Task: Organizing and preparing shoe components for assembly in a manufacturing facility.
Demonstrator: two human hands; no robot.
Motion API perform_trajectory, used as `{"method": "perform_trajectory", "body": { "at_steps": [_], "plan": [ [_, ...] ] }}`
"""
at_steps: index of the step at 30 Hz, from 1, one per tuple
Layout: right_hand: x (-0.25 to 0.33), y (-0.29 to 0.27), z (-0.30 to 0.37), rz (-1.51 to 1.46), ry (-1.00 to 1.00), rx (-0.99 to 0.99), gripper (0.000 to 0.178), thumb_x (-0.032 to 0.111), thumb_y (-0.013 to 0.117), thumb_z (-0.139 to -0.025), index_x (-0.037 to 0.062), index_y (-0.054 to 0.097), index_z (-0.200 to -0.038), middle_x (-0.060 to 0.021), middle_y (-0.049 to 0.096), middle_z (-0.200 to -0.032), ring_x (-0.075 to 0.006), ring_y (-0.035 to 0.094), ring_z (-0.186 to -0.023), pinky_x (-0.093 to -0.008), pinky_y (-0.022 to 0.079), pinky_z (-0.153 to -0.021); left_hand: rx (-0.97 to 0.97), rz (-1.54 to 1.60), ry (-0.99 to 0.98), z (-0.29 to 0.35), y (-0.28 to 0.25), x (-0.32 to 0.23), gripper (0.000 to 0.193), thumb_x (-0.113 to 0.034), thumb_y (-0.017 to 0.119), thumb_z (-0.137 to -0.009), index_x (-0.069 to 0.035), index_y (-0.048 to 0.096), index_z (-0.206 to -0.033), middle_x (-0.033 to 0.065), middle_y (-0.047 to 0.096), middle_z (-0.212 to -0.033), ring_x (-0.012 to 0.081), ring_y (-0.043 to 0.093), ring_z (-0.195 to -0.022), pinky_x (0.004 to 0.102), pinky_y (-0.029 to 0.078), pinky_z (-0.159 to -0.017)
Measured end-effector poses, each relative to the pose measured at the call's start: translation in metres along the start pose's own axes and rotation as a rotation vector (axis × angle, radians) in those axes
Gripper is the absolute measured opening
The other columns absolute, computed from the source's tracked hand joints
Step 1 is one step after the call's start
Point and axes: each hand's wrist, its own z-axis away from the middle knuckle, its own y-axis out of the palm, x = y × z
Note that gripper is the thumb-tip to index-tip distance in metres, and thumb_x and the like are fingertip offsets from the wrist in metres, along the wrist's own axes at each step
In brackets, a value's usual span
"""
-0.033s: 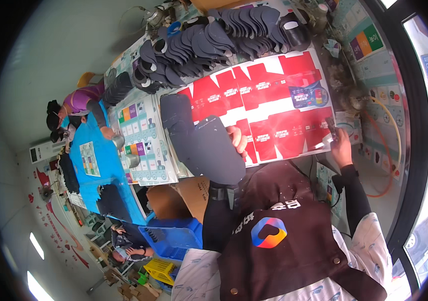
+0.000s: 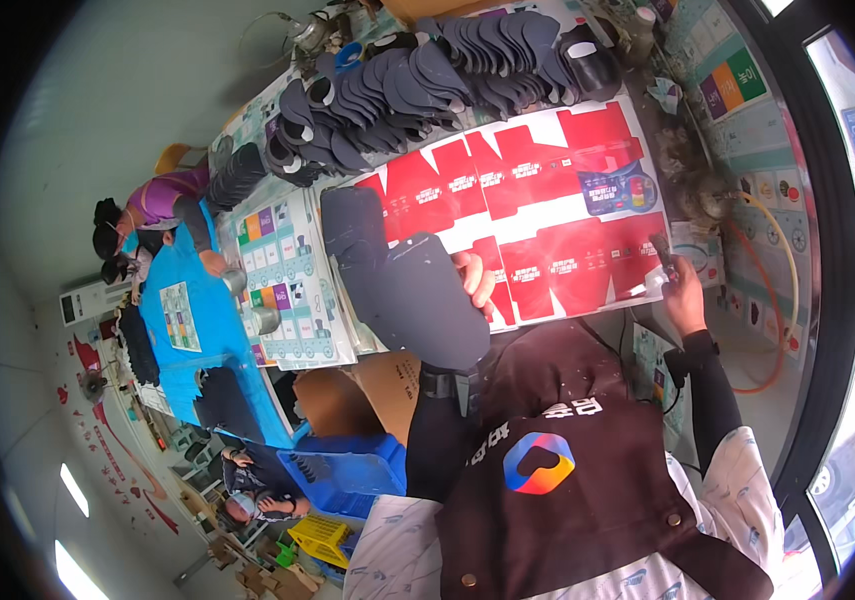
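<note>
My left hand [image 2: 475, 282] is mostly hidden beneath a dark grey, curved flat piece [image 2: 430, 295]. Its fingers curl round the right edge of that piece, which tilts over my wrist. A second dark grey piece [image 2: 352, 225] adjoins it at the upper left. On the right, my right hand [image 2: 685, 298] is closed round a small dark tool [image 2: 662, 252] with a pale part, its exact kind unclear. That tool is over the lower right corner of a red-and-white printed sheet [image 2: 547, 225] covering the worktable.
Rows of stacked dark grey curved pieces [image 2: 397, 85] line the table's far side. Orange hose [image 2: 752, 280] and yellow hose [image 2: 792, 250] hang at right. Left stand a blue-covered table [image 2: 172, 290], a co-worker [image 2: 162, 205], an open cardboard box [image 2: 387, 395] and a blue crate [image 2: 347, 480].
My right hand and its tool have shifted very slightly toward me. A seated person at the lower left has moved their head and hand a little.
</note>
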Motion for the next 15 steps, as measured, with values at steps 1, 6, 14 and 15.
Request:
{"method": "perform_trajectory", "body": {
  "at_steps": [1,6,14,15],
  "plan": [
    [0.004,-0.005,0.002,-0.031,0.130,0.103,0.046,-0.006,0.054,-0.079,-0.0013,0.063,-0.123,-0.0207,0.069,-0.108,-0.0367,0.069,-0.097,-0.0400,0.054,-0.086,0.054,0.028,-0.014,0.003,-0.002,0.002,0.042,-0.029,0.058,-0.106,0.004,0.057,-0.131,0.0093,0.052,-0.092,0.0224,0.054,-0.085,0.0387,0.061,-0.081],
    [0.013,-0.010,0.010,-0.166,0.336,0.243,0.058,-0.004,0.055,-0.081,0.0034,0.063,-0.138,-0.0206,0.074,-0.102,-0.0267,0.073,-0.091,-0.0385,0.057,-0.080,-0.535,-0.494,-0.080,0.002,-0.045,0.013,0.032,-0.017,0.060,-0.103,-0.001,0.061,-0.131,0.0058,0.065,-0.093,0.0231,0.065,-0.087,0.0411,0.055,-0.079],
    [0.107,0.009,-0.012,-0.384,0.222,0.446,0.048,0.006,0.068,-0.083,0.0034,0.065,-0.131,-0.0179,0.076,-0.095,-0.0294,0.076,-0.091,-0.0392,0.055,-0.081,-0.767,-2.061,-0.229,-0.043,-0.157,0.096,0.041,-0.022,0.067,-0.097,0.004,0.064,-0.128,0.0279,0.066,-0.125,0.0469,0.062,-0.118,0.0529,0.050,-0.102],
    [0.121,0.012,-0.019,-0.277,0.200,0.456,0.045,0.008,0.069,-0.083,0.0036,0.066,-0.128,-0.0203,0.075,-0.095,-0.0352,0.074,-0.093,-0.0419,0.055,-0.080,-0.787,-2.034,-0.213,-0.046,-0.161,0.102,0.043,-0.023,0.068,-0.097,0.005,0.064,-0.129,0.0277,0.066,-0.126,0.0466,0.062,-0.119,0.0525,0.050,-0.102]
  ]
}}
